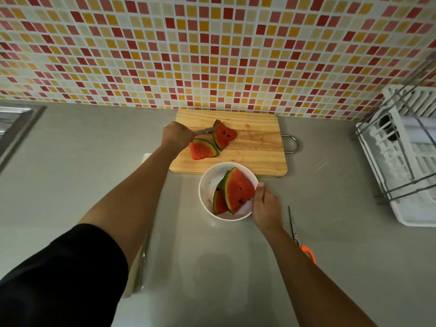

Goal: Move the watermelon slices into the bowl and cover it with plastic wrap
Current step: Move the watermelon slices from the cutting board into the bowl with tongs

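Observation:
A white bowl (207, 182) stands on the grey counter just in front of a wooden cutting board (254, 147). Two watermelon slices (237, 190) lie inside it. My right hand (265, 206) grips the bowl's right rim, thumb on the edge. Two more watermelon slices rest on the board, one (224, 135) further back and one (201, 149) closer to me. My left hand (177, 135) is closed on a metal utensil (205, 131) whose tip touches the rind of the far slice. I cannot tell what kind of utensil it is.
Scissors with an orange handle (306, 250) lie on the counter right of my right arm. A white dish rack (405, 156) stands at the far right. A sink edge (16, 128) shows at the far left. A pale box (139, 263) is partly hidden under my left arm.

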Motion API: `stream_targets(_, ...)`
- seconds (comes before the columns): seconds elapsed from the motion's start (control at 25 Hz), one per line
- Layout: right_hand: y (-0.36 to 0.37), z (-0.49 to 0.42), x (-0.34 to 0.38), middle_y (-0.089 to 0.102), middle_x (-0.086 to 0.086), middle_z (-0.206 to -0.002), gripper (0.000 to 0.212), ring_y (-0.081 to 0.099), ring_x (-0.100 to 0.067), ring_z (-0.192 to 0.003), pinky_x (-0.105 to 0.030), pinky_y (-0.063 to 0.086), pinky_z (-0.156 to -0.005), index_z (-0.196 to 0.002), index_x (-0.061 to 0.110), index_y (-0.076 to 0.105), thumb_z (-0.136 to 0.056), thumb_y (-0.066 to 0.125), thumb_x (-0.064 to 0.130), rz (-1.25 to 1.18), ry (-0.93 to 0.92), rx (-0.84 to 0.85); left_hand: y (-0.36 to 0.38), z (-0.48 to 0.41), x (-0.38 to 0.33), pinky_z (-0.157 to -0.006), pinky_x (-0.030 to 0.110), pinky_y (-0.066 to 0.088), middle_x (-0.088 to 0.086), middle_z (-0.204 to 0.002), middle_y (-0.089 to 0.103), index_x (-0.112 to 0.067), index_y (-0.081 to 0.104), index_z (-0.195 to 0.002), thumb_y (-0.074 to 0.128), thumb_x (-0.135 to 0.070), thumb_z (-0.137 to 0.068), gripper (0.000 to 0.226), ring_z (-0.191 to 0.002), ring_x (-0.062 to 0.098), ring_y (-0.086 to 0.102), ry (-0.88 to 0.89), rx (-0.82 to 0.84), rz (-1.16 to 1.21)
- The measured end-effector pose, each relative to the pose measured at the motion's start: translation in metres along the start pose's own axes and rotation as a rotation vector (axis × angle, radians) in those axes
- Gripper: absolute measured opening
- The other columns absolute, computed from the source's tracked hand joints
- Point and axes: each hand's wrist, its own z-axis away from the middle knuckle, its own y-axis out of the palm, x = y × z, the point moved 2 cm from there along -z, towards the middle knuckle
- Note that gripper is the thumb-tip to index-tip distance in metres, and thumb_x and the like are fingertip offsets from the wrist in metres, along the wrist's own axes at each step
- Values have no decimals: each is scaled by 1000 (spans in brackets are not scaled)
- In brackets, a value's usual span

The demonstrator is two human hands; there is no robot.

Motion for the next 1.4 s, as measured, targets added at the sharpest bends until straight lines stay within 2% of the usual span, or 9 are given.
stream_targets(0.16, 0, 0, 0, 67, -23, -88, 46, 61, -37, -82, -32, 42, -67, -86, 3, 61, -99, 26, 30, -7, -7, 1, -4, 2, -1, -70, 32, 51, 12, -80, 68, -1, 75, -81, 52, -8, -81, 24, -72, 20, 56, 122, -41, -21)
stream_targets(0.36, 0, 1, 2, 67, -23, -88, 45, 61, -36, -81, -30, 37, -65, -85, 2, 61, -99, 26, 28, 10, -23, -14, -14, 4, 14, -56, 29, 40, 15, -79, 61, -3, 68, -71, 61, -10, -81, 14, -55, 18, 44, -144, 58, 293)
stream_targets(0.52, -1, 2, 3, 66, -23, -93, 47, 60, -37, -88, -30, 35, -69, -86, 4, 61, -99, 24, 31, 0, 7, -3, -38, 26, 17, -48, 22, 31, 11, -71, 56, 0, 66, -75, 58, -8, -86, 16, -51, 12, 37, -116, 180, 417)
stream_targets(0.8, 0, 0, -2, 66, -24, -101, 51, 59, -38, -96, -31, 38, -74, -97, 6, 62, -98, 21, 36, -67, 62, 46, -50, 102, 15, -60, 20, 40, -9, -72, 67, -19, 75, -77, 64, -13, -83, 14, -68, 8, 55, 220, 252, -34)
stream_targets(0.96, 0, -2, -5, 66, -21, -104, 49, 59, -35, -99, -37, 45, -85, -99, 10, 63, -97, 23, 38, -112, 96, 81, -29, 133, 7, -73, 24, 43, -3, -86, 71, -16, 77, -93, 61, -21, -86, 18, -77, 12, 58, 465, 235, -292)
stream_targets(1.04, 0, -2, -5, 66, -20, -103, 48, 60, -34, -98, -35, 44, -83, -98, 11, 63, -97, 23, 37, -120, 82, 86, -31, 136, 5, -68, 21, 42, -3, -86, 71, -16, 77, -94, 60, -25, -87, 20, -75, 10, 58, 501, 242, -299)
stream_targets(1.16, 1, -2, -5, 66, -20, -101, 49, 60, -35, -94, -31, 40, -77, -96, 12, 62, -97, 21, 39, -102, 80, 79, -51, 112, 9, -60, 17, 38, -5, -80, 66, -17, 76, -91, 59, -27, -87, 20, -69, 6, 56, 362, 197, -213)
stream_targets(1.28, 3, -2, -5, 66, -21, -100, 51, 59, -36, -94, -34, 43, -78, -96, 10, 62, -96, 20, 40, -86, 110, 58, -54, 84, 23, -61, 21, 41, 0, -80, 64, -8, 74, -93, 57, -24, -89, 24, -70, 12, 56, 185, 15, -212)
stream_targets(1.4, 2, -3, -6, 65, -23, -98, 50, 58, -34, -89, -30, 38, -73, -94, 8, 61, -97, 21, 37, -62, 86, 55, -39, 78, 40, -51, 20, 37, 0, -65, 54, -5, 68, -80, 58, -23, -88, 23, -57, 11, 47, -25, -58, -128)
